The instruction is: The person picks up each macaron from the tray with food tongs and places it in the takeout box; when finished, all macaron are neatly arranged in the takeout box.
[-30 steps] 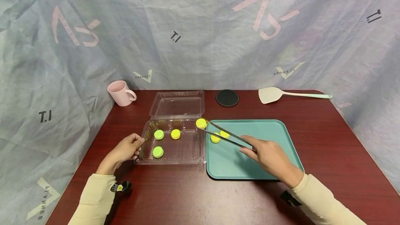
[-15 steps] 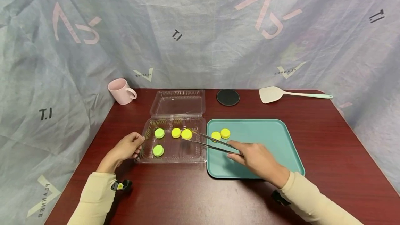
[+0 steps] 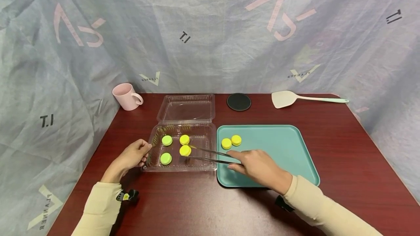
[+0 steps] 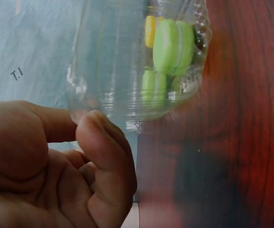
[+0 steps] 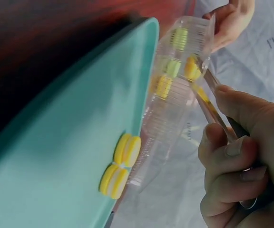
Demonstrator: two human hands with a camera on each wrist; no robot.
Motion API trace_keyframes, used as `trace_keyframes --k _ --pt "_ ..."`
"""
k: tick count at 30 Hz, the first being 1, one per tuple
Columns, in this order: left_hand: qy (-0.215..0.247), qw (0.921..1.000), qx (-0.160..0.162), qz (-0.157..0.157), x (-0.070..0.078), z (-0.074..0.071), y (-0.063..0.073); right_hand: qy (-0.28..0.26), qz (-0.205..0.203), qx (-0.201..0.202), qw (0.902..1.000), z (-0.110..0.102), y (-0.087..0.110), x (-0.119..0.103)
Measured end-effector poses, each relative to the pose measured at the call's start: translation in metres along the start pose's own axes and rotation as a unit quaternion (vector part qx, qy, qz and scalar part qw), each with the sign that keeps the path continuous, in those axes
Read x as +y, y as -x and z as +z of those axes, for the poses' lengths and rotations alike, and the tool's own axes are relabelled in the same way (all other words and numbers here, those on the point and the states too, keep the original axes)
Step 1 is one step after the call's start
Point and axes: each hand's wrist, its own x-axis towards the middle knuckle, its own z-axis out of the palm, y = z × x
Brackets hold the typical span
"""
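Note:
My right hand (image 3: 262, 166) grips metal tongs (image 3: 213, 157), whose tips hold a yellow macaron (image 3: 185, 151) over the clear plastic box (image 3: 200, 166). That macaron is just in front of another yellow macaron (image 3: 185, 140). To their left in the box are two green macarons, one behind (image 3: 167, 140) and one nearer the front (image 4: 172, 46). With thumb and forefinger, my left hand (image 3: 132, 156) pinches the box's left rim. Two more yellow macarons, one (image 3: 226, 143) touching or close to the other (image 3: 236, 140), lie on the teal tray (image 3: 272, 174).
The box's clear lid (image 3: 187, 109) lies folded back behind it. A pink mug (image 3: 127, 97) stands at the back left. Along the rear edge of the dark red table (image 3: 177, 203) are a black round coaster (image 3: 238, 102) and a white spatula (image 3: 284, 99).
My right hand has carried the yellow macaron in the tongs leftward, from the box's right rim to a spot in front of the other yellow one. My left hand stays on the rim.

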Motion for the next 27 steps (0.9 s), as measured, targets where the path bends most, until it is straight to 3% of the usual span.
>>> trace_keyframes --k 19,27 --pt "0.005 1.0 0.001 0.002 0.0 0.002 0.005 0.049 0.003 -0.095 0.9942 -0.013 -0.027 -0.018" --pt "-0.001 1.0 0.001 0.007 0.002 0.003 0.002 0.05 -0.007 -0.09 0.9947 -0.012 -0.03 -0.019"
